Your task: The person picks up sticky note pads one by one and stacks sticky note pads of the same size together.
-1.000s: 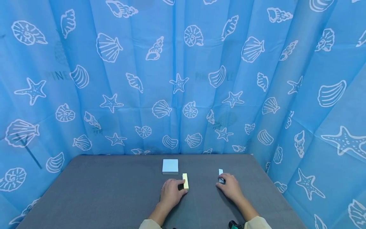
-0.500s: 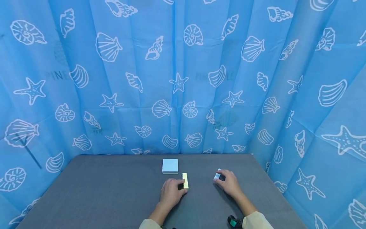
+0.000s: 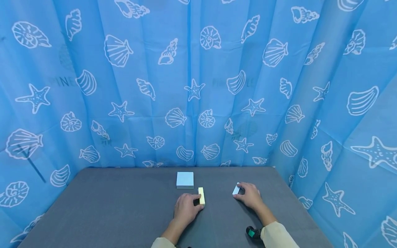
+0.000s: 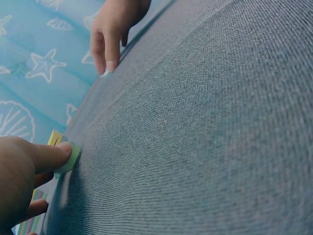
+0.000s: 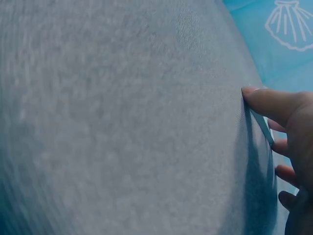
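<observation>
My left hand (image 3: 185, 208) pinches a narrow sticky-note pad (image 3: 202, 197) between thumb and fingers on the grey cloth; its top looks yellow. In the left wrist view the same pad (image 4: 72, 160) shows yellow and green layers under the thumb. Farther right, my right hand (image 3: 252, 197) holds a narrow pale strip (image 3: 236, 190), thumb at the near end and a finger at the far end. In the right wrist view a thin edge of the strip (image 5: 264, 128) appears behind the thumb; its thickness is hard to tell.
A square stack of sticky notes (image 3: 185, 179), pale blue on top, lies behind the left hand. Its striped coloured edge (image 4: 36, 211) shows in the left wrist view. A blue shell-print curtain (image 3: 192, 103) hangs behind the grey table (image 3: 108, 206). A black-and-green device (image 3: 252, 233) sits by the right cuff.
My right hand has shifted the pale strip slightly left and turned it from nearly straight to slanted, with the thumb now at its near end. The left hand and its pad have stayed put.
</observation>
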Available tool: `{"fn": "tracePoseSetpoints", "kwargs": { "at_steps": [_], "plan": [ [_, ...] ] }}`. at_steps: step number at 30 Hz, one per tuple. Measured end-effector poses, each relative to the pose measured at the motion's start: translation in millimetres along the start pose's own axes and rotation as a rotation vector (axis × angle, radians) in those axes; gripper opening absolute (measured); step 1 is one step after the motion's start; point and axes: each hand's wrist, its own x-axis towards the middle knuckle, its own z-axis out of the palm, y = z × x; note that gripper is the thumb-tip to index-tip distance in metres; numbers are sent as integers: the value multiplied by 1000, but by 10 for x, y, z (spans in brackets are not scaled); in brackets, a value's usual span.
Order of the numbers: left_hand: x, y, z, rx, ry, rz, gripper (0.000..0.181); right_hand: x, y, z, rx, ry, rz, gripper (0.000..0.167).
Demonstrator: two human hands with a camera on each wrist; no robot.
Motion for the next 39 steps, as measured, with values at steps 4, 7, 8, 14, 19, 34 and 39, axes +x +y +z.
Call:
{"fn": "tracePoseSetpoints", "kwargs": {
  "at_steps": [4,7,8,14,19,34,39],
  "plan": [
    [0,4,4,-4,13,6,39,18,-8,-33,-87,-14,-45,50],
    [-2,6,7,-3,16,6,39,25,-29,-61,-150,-27,-85,50],
    [-1,5,9,-2,17,7,38,26,-34,-66,-165,-32,-95,50],
    [-7,-1,14,-3,19,15,38,22,-37,-66,-207,-39,-116,48],
    [-5,-4,14,-3,14,13,39,9,-30,-69,-209,-38,-121,49],
    [-2,0,0,-6,13,12,39,3,-21,-97,-161,-47,-112,49],
    [7,-4,5,-1,9,8,39,2,-28,-83,-155,-25,-96,47]
  ]
}}
